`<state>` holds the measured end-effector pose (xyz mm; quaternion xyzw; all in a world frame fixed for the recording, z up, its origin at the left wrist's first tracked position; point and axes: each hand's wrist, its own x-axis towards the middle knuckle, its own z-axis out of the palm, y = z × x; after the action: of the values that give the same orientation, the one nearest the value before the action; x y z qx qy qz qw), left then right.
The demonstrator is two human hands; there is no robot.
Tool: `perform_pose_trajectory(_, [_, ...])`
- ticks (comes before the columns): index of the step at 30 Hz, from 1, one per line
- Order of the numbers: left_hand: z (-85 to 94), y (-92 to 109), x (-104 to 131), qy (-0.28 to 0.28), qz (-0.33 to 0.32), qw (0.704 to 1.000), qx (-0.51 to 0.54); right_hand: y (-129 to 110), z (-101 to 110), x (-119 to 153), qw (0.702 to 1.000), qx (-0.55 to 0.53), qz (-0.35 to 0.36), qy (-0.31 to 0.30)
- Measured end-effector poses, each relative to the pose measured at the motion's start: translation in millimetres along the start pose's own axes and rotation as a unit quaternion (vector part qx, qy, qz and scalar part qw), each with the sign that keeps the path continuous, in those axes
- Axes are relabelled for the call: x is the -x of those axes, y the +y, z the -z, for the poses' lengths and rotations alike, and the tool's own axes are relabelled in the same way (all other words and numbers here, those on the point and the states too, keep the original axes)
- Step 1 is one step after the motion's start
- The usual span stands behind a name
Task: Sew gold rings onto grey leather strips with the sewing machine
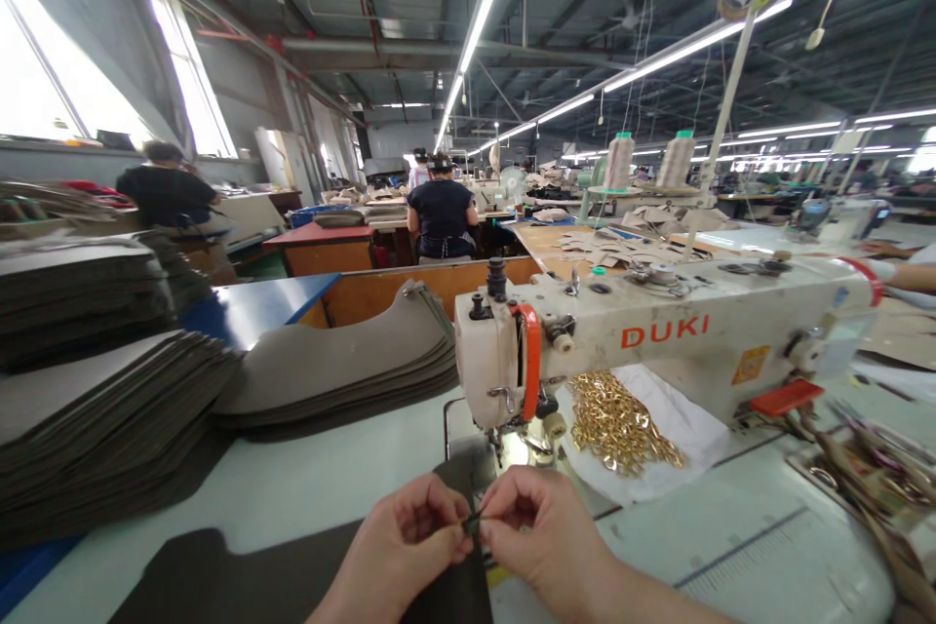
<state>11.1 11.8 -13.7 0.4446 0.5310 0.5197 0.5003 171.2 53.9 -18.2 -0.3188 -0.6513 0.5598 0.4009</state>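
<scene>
My left hand (409, 541) and my right hand (541, 526) meet in front of the sewing machine (673, 361), just below its presser foot. Thumb and forefinger of each hand pinch a small dark strip (472, 524), mostly hidden by the fingertips. Under my left hand a dark grey cut panel (278, 570) lies on the table, and part of it reaches up to the needle area. A heap of small gold metal fittings (621, 424) rests on a white sheet (706, 424) behind my right hand.
Stacks of grey panels (343, 361) and thicker piles (109, 429) fill the left side. Scissors and straps lie in a tray (870, 478) at the right. Thread cones (620, 163) stand behind the machine. A person (443, 205) sits ahead, another (165, 190) at the left.
</scene>
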Motion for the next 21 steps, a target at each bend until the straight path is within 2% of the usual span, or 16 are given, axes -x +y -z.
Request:
perform_pose_trajectory(6, [-0.7,10.2,4.1,0.012,-0.001,0.999,-0.040,-5.6,-0.8,-0.4,1.000,0.006,-0.027,0.013])
perform_pose_trajectory(11, [-3.6,16.4,9.9,0.043,-0.051,0.996,-0.052,-8.3,0.2,-0.1,0.995,-0.087,-0.047,0.000])
perform_pose_trajectory(14, [-3.5,16.5,11.6,0.049,-0.056,0.995,-0.063,-9.6,1.9,-0.6,0.991,-0.117,-0.066,-0.009])
perform_pose_trajectory(18, [-3.5,12.7,11.5,0.047,-0.077,0.993,-0.071,-9.7,3.9,0.0,0.992,-0.098,-0.074,-0.031])
perform_pose_trajectory(21, [-5.7,13.7,12.3,0.052,-0.077,0.991,-0.098,-11.5,5.5,1.8,0.998,-0.029,-0.040,-0.037])
